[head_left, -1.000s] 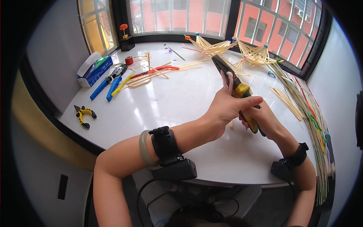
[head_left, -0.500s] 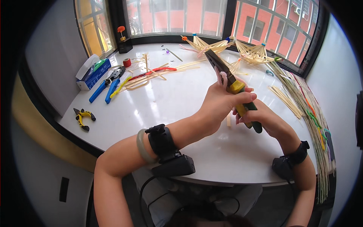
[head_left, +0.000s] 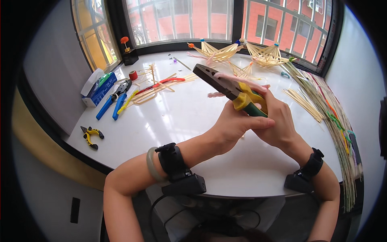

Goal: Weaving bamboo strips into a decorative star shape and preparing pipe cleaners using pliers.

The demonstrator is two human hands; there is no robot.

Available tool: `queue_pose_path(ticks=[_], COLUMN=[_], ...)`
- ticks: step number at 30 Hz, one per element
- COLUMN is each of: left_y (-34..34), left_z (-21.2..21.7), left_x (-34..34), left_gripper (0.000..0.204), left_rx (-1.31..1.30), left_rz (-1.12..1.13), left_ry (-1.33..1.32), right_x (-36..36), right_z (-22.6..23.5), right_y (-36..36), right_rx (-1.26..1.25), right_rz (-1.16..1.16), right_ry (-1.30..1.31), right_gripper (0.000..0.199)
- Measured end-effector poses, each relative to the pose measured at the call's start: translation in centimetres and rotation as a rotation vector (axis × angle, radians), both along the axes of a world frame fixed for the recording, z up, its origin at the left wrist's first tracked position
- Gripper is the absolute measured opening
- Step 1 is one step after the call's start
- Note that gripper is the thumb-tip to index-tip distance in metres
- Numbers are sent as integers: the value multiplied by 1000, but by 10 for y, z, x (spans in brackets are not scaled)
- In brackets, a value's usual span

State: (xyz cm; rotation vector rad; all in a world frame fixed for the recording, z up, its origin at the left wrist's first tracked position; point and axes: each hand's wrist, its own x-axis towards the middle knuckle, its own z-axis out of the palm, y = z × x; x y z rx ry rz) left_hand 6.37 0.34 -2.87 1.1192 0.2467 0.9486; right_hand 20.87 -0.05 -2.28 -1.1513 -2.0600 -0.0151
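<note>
Small yellow-and-black pliers (head_left: pixel 92 137) lay at the white table's (head_left: pixel 169 121) left, near a blue-handled tool (head_left: pixel 119 98). My left hand's (head_left: pixel 230 126) fingers were clamped on the large pliers (head_left: pixel 242 101), raised over the table, nose up and leftward. A pink fuzzy stem (head_left: pixel 242 80) ran across them toward my right hand (head_left: pixel 279 117), its fingers curled; I couldn't tell what they pinched. Pale strips (head_left: pixel 304 105) lay farther right.

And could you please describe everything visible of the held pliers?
The pliers have a dark, metallic-looking nose and yellow-and-green handles, apparently plastic-coated. They are held tilted above the white table, nose toward the picture's upper left. The left grip holds the handles; the right grip is close beside them, contact partly hidden. A pale pink fuzzy strip overlaps the nose; whether it is clamped is unclear.
</note>
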Motion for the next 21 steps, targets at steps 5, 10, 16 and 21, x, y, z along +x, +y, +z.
queue_pose_path(ticks=[5, 10, 16, 21], left_y=[-14, -13, 0, 28], left_z=[2, 0, 5, -2], left_x=[1, 9, 17, 5], left_gripper=[56, 49, 34, 57], left_rx=[73, 44, -22, 145], left_rz=[90, 209, 379, 422], left_ry=[-88, -7, 61, 389], right_x=[-4, 1, -1, 18], right_z=[6, -2, -6, 11], right_y=[-10, 0, 14, 14], right_rx=[97, 31, -120, -857], right_rz=[17, 43, 114, 107], right_ry=[-73, -28, 180, 406], right_gripper=[49, 47, 40, 36])
